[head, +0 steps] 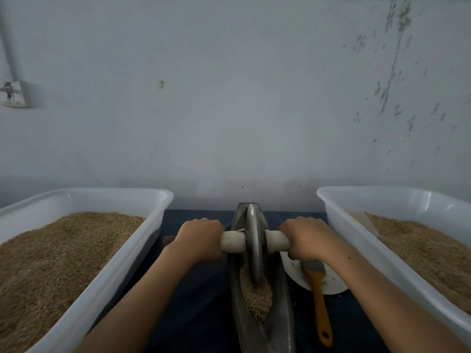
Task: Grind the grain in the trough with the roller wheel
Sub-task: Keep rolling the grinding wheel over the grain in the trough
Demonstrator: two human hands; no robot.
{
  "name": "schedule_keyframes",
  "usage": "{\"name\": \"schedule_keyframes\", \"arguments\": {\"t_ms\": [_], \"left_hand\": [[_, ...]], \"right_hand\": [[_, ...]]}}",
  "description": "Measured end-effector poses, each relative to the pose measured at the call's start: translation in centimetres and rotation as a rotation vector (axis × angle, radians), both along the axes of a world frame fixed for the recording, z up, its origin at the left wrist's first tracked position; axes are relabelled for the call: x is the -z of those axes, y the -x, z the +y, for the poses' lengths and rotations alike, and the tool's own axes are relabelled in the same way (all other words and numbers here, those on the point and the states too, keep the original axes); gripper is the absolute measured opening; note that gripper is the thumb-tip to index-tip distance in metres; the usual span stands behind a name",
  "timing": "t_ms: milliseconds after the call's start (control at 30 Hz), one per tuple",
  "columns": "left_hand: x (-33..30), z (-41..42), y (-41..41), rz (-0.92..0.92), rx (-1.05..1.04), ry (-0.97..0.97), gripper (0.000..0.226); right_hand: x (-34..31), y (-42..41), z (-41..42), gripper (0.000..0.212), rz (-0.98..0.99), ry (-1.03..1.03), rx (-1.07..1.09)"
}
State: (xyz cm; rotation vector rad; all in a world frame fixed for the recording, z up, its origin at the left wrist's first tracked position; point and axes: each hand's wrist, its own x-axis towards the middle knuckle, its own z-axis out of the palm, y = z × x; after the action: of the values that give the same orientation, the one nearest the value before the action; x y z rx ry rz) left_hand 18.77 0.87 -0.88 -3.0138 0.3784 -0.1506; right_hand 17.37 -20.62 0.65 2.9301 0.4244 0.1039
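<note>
Dark blue cloth (198, 296) over what may be a table, scuffed pale wall (254, 98), both hands' fingers (204, 221) curled round roller wheel (254, 240) handles

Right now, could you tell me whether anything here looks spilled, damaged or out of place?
Nothing looks spilled: the grain lies inside the trough. The only damage is on the wall, where paint is flaking at the upper right.

A pale grey painted wall (229, 98) rises behind the dark blue cloth-covered table (198, 289); flaking patches (392, 59) scar its right side, a white socket box (15, 94) sits far left.
</note>
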Motion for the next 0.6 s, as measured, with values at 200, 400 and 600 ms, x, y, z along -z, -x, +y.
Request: {"name": "schedule_keyframes", "arguments": {"t_ms": [200, 400, 600], "left_hand": [[-0.6, 0.0, 0.3, 0.253, -0.009, 0.022, 0.041], [0.3, -0.5, 0.0, -0.106, -0.051, 0.008, 0.027], [1.2, -0.8, -0.1, -0.289, -0.041, 0.034, 0.017]], "right_hand": [[-0.9, 0.8, 0.0, 0.03, 0.291, -0.043, 0.07], [0.2, 0.0, 0.1, 0.016, -0.035, -0.03, 0.021], [1.4, -0.4, 0.0, 0.014, -0.185, -0.111, 0.003]]}}
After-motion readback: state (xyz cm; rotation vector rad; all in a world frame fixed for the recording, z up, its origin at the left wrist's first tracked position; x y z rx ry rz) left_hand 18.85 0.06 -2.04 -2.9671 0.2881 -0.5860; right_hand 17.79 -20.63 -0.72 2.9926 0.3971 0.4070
